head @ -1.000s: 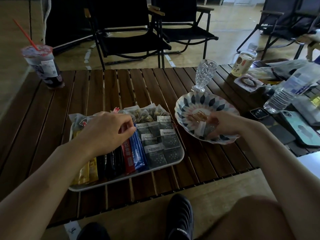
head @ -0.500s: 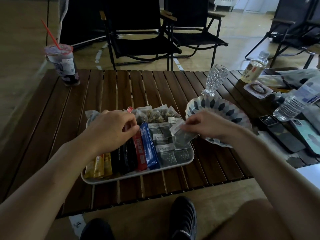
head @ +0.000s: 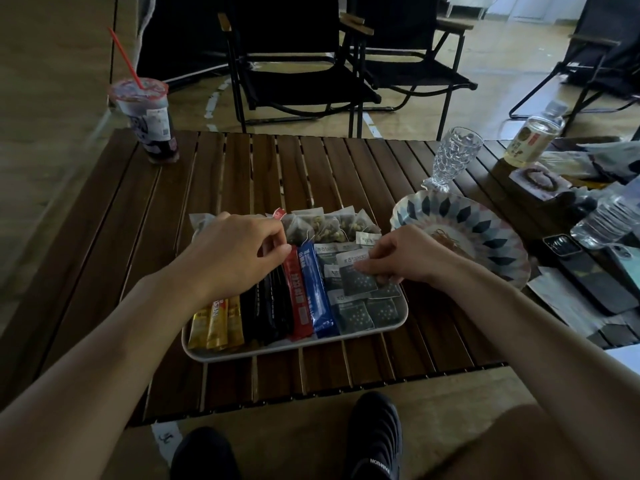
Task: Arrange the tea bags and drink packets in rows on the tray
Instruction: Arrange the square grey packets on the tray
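Note:
A white tray (head: pixel 388 329) lies on the slatted wooden table. It holds yellow stick packets (head: pixel 218 322), black ones (head: pixel 266 313), a red stick (head: pixel 298 299), a blue stick (head: pixel 317 292), dark grey tea sachets (head: pixel 356 315) in rows and clear mesh tea bags (head: pixel 325 223) along the far edge. My left hand (head: pixel 235 251) rests over the far ends of the stick packets, fingers curled on the red and black ones. My right hand (head: pixel 401 258) pinches a grey tea sachet (head: pixel 355 273) and holds it low over the sachet rows on the tray's right side.
A patterned plate (head: pixel 485 233) with rubber bands sits right of the tray, a cut-glass tumbler (head: pixel 453 159) behind it. Phones (head: pixel 588 275), water bottles (head: pixel 606 220) and clutter fill the right side. An iced drink cup (head: pixel 149 123) stands far left. Folding chairs stand beyond the table.
My right hand lifted a grey sachet from the patterned plate and carried it left onto the tray's sachet rows. The left hand stayed on the stick packets.

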Action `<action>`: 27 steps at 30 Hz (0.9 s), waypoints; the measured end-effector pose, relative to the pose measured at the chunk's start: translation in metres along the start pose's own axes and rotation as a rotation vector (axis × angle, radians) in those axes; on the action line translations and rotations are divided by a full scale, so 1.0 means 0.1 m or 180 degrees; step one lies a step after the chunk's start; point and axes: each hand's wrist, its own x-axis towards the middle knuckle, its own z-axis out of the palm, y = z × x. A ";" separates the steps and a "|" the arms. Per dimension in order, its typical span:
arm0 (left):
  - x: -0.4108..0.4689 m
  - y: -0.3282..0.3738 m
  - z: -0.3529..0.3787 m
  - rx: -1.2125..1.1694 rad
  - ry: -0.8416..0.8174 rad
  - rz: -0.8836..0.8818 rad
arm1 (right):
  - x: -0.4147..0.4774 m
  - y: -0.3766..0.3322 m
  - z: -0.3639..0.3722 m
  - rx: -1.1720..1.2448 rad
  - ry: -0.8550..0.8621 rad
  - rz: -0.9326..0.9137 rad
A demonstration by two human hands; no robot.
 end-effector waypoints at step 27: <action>0.08 0.03 0.08 0.0006 -0.0044 0.0026 | 0.00 0.22 -0.25 -0.0850 0.0659 -0.0714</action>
